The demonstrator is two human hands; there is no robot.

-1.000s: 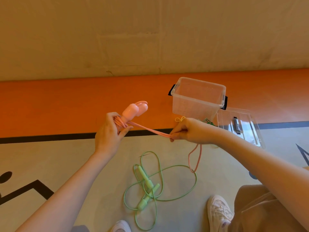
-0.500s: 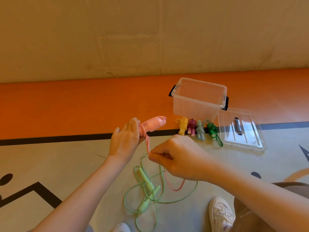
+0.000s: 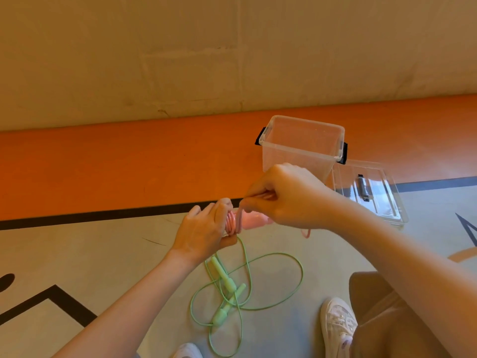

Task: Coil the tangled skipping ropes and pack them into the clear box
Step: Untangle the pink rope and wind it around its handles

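Note:
My left hand (image 3: 204, 232) grips the pink skipping rope (image 3: 232, 223) by its handles, with several turns of cord wound round them. My right hand (image 3: 286, 197) pinches the pink cord just above and right of the left hand, and a short pink tail hangs below its wrist. A light green skipping rope (image 3: 227, 282) lies tangled on the floor under my hands, its two handles crossed. The clear box (image 3: 299, 146) stands open behind my right hand, and nothing shows inside it.
The box's clear lid (image 3: 371, 192) lies flat on the floor to the right of the box. My white shoes (image 3: 338, 321) and a bent knee are at the bottom right. A wall rises beyond the orange floor band. My right hand hides the floor in front of the box.
My right hand has risen from below the pink handles to above them, carrying the cord up and over. It now hides the small coiled ropes seen in front of the box before.

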